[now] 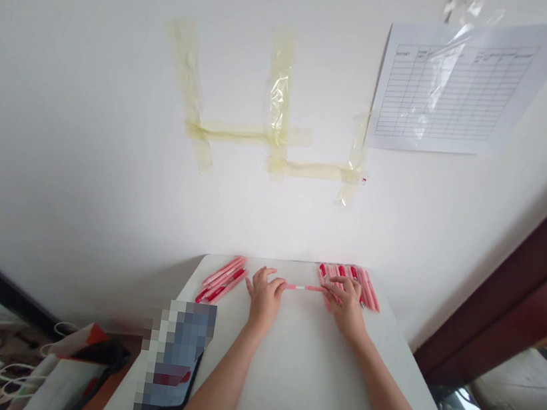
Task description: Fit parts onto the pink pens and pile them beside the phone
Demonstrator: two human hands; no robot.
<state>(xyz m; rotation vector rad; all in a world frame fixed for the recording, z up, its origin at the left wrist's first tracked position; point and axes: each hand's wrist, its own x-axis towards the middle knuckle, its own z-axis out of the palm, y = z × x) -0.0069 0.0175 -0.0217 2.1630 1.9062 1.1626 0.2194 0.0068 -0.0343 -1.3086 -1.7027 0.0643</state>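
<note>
A slim pink pen (299,287) with a white stretch in its middle is held level above the white table. My left hand (266,293) pinches its left end between thumb and forefinger, the other fingers spread. At the right end, my right hand (344,300) grips it with thumb and fingertips. Just behind and under my right hand lies a row of pink and red pens (368,290), partly covered by the fingers. To the left of my left hand rests a smaller pile of pink and red pens (221,280), lying slantwise.
The white table (300,383) stands against a white wall. A phone (182,361), mostly blurred out, lies at its left edge. Yellowed tape (232,135) and a printed sheet (449,94) are on the wall. Bags and cables (25,367) are on the floor at left; a dark red wooden frame (508,296) stands right.
</note>
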